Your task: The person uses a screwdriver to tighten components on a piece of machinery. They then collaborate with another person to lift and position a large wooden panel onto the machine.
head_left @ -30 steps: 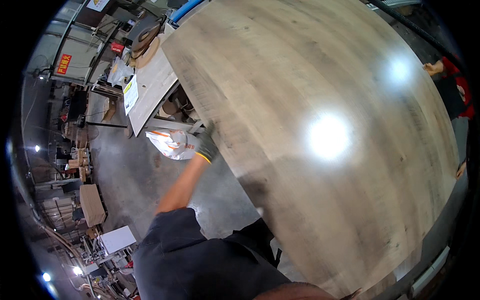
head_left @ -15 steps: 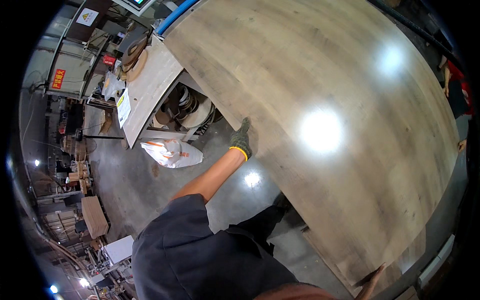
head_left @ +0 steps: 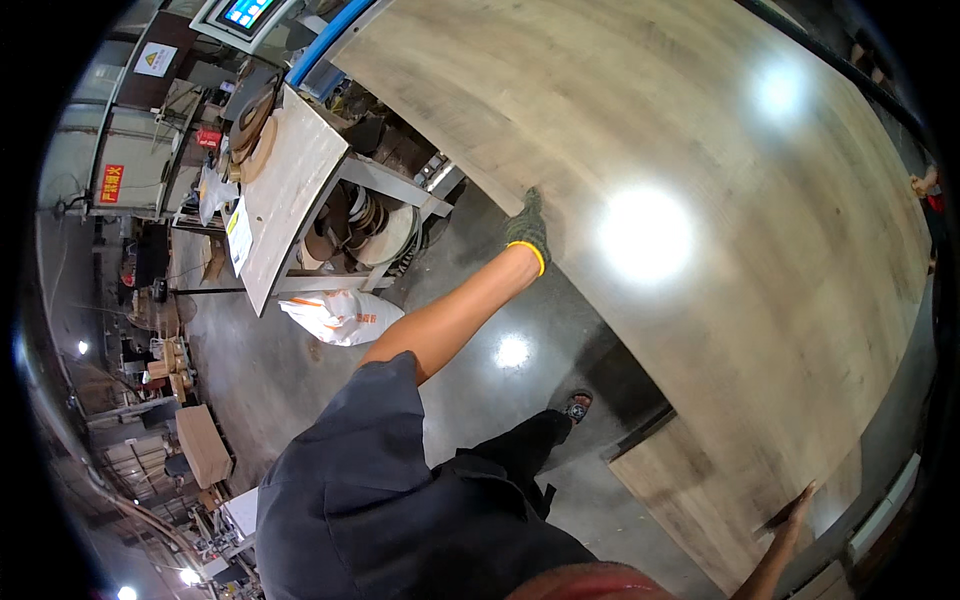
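Observation:
A large wood-grain board (head_left: 560, 130) takes up the right half of the view. My left hand (head_left: 529, 228), in a dark grey-green knit glove with a yellow cuff, grips its left edge, one digit along the top face and the other fingers hidden. At the board's near right end, my right hand (head_left: 800, 505) is closed over the edge; most of its fingers are hidden. A second board (head_left: 680, 495) with similar grain lies lower, partly covered by the large one. Another person's hand (head_left: 925, 183) is at the far right edge.
To the left stands a worktable (head_left: 290, 180) with rolls of edging strip (head_left: 375, 225) beneath it. A white sack (head_left: 340, 316) rests on the floor beside it. A lit screen (head_left: 248, 12) and a blue rail (head_left: 330, 40) are at the top. My foot (head_left: 577, 405) shows near the board.
The large board has shifted away and to the right, uncovering more of the lower board and the floor. Both my hands have travelled with it, and the other person's hand at the right has moved.

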The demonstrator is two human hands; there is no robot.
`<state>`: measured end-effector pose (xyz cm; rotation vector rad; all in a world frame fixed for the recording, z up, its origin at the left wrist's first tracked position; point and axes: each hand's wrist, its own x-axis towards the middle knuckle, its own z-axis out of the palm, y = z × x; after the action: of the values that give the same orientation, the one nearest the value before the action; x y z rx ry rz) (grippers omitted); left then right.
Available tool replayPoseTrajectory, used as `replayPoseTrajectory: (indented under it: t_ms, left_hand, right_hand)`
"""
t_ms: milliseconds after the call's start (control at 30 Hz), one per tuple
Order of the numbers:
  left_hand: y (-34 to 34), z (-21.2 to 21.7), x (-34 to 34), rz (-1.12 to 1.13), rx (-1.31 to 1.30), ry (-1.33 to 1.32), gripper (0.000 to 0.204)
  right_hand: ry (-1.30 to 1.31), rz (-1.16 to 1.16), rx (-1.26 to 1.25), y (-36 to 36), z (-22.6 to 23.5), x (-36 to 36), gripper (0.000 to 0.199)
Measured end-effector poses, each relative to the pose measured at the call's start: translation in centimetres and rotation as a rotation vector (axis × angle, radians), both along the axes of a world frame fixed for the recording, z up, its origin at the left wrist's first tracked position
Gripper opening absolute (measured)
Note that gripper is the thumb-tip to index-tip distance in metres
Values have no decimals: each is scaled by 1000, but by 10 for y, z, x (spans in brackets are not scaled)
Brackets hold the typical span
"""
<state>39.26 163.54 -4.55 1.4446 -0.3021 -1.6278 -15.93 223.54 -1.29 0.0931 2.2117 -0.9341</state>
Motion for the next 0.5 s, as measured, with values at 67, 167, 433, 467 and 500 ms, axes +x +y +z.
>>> replayPoseTrajectory:
  t_ms: [67, 167, 433, 467, 500]
  left_hand:
    - [-11, 1, -26, 46, 90, -133, 52]
    - [-46, -35, -34, 36, 49, -352, 60]
    - [-103, -55, -89, 43, -147, -896, 68]
    - [-115, -58, -112, -8, -182, -960, 66]
    - [-124, -64, -141, -113, -232, -1008, 64]
  right_hand:
    - [-58, -80, 33, 24, -16, -52, 114]
    - [-23, -50, -56, 2, -42, -74, 111]
    - [-86, 7, -58, -57, -72, -102, 110]
    - [-49, 37, -73, -42, -80, -118, 107]
    - [-42, 43, -153, -3, -88, -147, 97]
